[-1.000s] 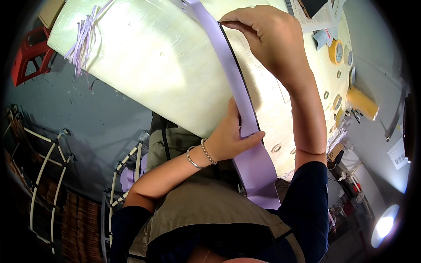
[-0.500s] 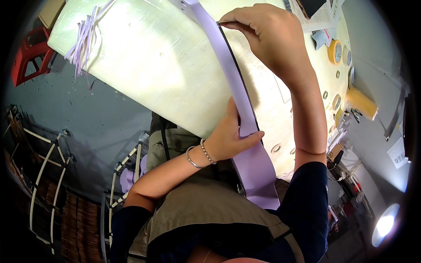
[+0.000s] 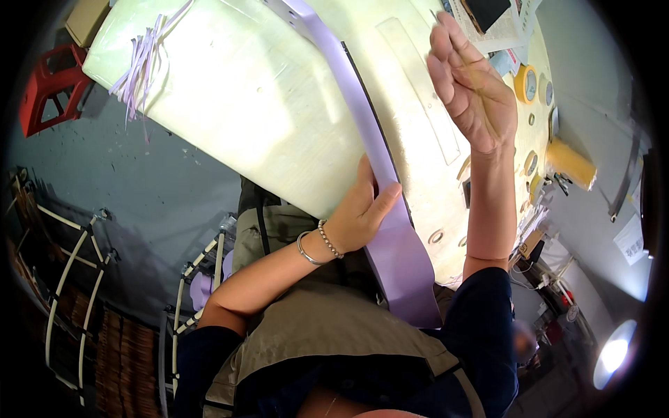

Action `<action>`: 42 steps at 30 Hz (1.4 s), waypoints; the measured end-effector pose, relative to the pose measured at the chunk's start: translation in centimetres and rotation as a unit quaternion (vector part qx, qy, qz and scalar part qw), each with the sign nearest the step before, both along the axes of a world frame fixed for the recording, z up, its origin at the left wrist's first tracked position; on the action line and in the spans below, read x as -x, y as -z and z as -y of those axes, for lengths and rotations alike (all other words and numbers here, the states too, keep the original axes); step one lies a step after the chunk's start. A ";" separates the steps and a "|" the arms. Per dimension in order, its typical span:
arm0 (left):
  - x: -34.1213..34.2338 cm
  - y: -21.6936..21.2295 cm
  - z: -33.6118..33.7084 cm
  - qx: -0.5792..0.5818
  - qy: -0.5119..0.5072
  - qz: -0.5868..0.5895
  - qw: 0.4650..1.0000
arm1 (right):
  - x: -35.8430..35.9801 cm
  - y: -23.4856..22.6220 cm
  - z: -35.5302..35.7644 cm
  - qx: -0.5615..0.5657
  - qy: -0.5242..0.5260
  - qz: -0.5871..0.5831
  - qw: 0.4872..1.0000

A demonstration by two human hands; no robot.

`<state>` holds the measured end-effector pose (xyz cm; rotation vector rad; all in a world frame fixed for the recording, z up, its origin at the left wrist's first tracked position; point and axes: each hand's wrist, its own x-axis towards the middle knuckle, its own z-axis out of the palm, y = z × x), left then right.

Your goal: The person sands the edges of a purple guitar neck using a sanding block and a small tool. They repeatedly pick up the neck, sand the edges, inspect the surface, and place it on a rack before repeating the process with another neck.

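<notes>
A lavender guitar (image 3: 403, 261) lies tilted on edge, its wide lower end at my lap and its holed headstock (image 3: 289, 10) reaching over the table. A black strip (image 3: 367, 94) runs along the neck's right edge. My left hand (image 3: 354, 217) is closed round the neck near the body, thumb on top. To the right of the neck, my right hand (image 3: 477, 97) is raised off it, palm showing and fingers partly curled. A thin dark sliver (image 3: 434, 15) sticks out at its fingertips; its kind is too small to tell.
Thin lavender strips (image 3: 143, 70) hang over the pale table's (image 3: 230, 90) left edge. Tape rolls (image 3: 526, 83), papers and a yellow roll (image 3: 571, 164) lie at right. A red stool (image 3: 52, 90) and a pole rack (image 3: 70, 279) stand left; a lamp (image 3: 614, 355) shines lower right.
My right hand has left the neck's black strip, moved right and turned palm up. My left hand still grips the neck, its thumb slightly further up; the guitar has shifted a little.
</notes>
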<state>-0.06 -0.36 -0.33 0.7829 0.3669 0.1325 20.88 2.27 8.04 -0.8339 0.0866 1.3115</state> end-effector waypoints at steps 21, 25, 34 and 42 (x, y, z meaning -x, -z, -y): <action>0.1 0.3 0.0 0.009 -0.001 0.012 1.000 | 1.3 3.4 -3.4 0.065 -0.151 0.656 0.737; 0.1 0.2 0.1 0.013 -0.002 0.010 1.000 | 0.8 3.7 -4.4 0.016 -0.139 0.703 0.697; 0.1 0.4 0.2 0.037 -0.007 0.007 0.999 | 0.1 4.3 -4.1 -0.023 -0.166 0.720 0.673; 0.1 0.3 0.1 0.025 -0.007 -0.008 1.000 | 0.4 3.0 -3.6 -0.015 -0.195 0.734 0.651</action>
